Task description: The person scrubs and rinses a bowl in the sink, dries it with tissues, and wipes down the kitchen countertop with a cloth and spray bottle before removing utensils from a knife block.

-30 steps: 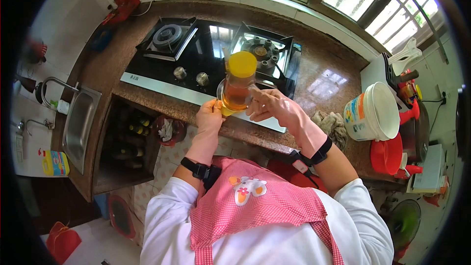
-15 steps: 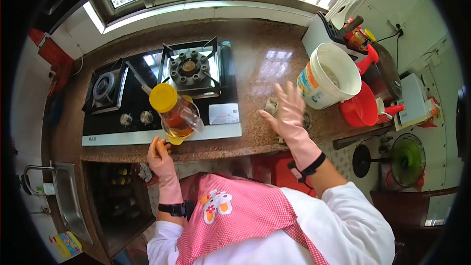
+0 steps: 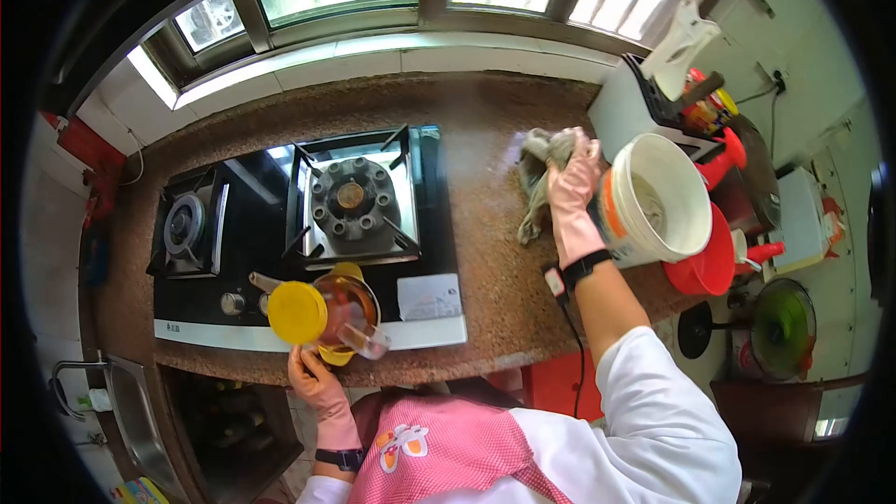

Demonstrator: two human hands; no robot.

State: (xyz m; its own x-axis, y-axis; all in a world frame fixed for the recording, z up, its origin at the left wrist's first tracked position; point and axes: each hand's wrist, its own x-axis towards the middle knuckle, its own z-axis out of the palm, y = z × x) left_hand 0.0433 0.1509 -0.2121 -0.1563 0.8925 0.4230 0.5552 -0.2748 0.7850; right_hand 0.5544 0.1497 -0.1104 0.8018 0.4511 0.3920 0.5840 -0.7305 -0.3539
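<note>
My right hand [image 3: 576, 189] is closed on a bunched grey cloth [image 3: 537, 177] on the brown countertop, just left of the white bucket [image 3: 661, 198]. At the counter's front edge, my left hand [image 3: 319, 389] has its fingertips pressed together just below a glass jug of amber liquid with a yellow lid [image 3: 298, 313]; what they hold, if anything, is hidden. The jug stands in or over a glass vessel with yellow handles [image 3: 334, 356], on the front of the black gas stove [image 3: 252, 233]. A pale spout or handle points toward the stove knobs.
A red basin [image 3: 707, 261] sits beside the bucket. Behind it are a white holder [image 3: 623, 112] with utensils and a dark pot. A white card [image 3: 429, 298] lies on the stove's right front. The sink [image 3: 140, 420] is at far left, windows at the back.
My right hand has left the jug, moved right and taken hold of the cloth, which has been pushed back along the counter. The jug now rests on the stove front, and the view has shifted.
</note>
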